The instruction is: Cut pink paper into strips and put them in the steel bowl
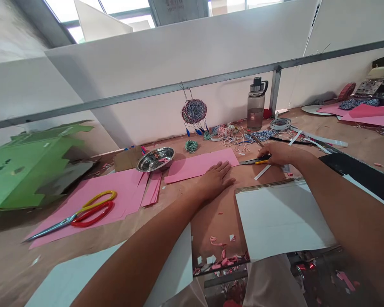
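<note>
My left hand (216,181) lies flat with its fingers stretched out, pressing on the right part of a long pink paper sheet (195,165). At the sheet's right end, my right hand (280,154) curls over the dark and yellow handles of a small pair of scissors (256,161). The scissors' blades point left and reach the paper's edge. How the fingers sit on the handles is partly hidden. A thin brown stick (255,138) runs up to my right fingertips. Just below this hand lies a narrow white strip (263,171).
Large red-and-yellow scissors (92,209) rest on pink sheets (124,192) at left, near a steel bowl (156,160). A green box (35,166) stands far left. Behind are a water bottle (255,106), tape rolls (280,123) and tangled cord (228,134). White board (284,217) lies in front.
</note>
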`<move>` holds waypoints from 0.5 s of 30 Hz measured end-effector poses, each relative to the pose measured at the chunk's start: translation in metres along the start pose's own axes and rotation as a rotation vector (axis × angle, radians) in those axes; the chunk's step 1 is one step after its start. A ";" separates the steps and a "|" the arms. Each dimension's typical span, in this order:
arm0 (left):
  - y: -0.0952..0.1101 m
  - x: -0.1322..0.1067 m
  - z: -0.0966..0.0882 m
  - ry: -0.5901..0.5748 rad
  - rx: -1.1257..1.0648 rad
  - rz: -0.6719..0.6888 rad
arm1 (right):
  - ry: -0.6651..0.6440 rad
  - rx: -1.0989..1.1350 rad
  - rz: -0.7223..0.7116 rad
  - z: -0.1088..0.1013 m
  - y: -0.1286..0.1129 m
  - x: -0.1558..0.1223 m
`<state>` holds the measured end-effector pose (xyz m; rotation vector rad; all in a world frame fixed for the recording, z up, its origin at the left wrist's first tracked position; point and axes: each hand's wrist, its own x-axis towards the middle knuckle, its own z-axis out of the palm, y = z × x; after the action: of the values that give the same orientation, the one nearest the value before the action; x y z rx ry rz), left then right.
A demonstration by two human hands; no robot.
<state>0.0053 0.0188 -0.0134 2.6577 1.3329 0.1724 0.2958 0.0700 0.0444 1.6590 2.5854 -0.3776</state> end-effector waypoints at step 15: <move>0.001 0.001 -0.002 -0.017 0.003 -0.004 | 0.008 0.006 -0.064 -0.001 0.002 -0.003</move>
<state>0.0058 0.0190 -0.0111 2.6533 1.3340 0.1466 0.2989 0.0685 0.0455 1.5869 2.6510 -0.3831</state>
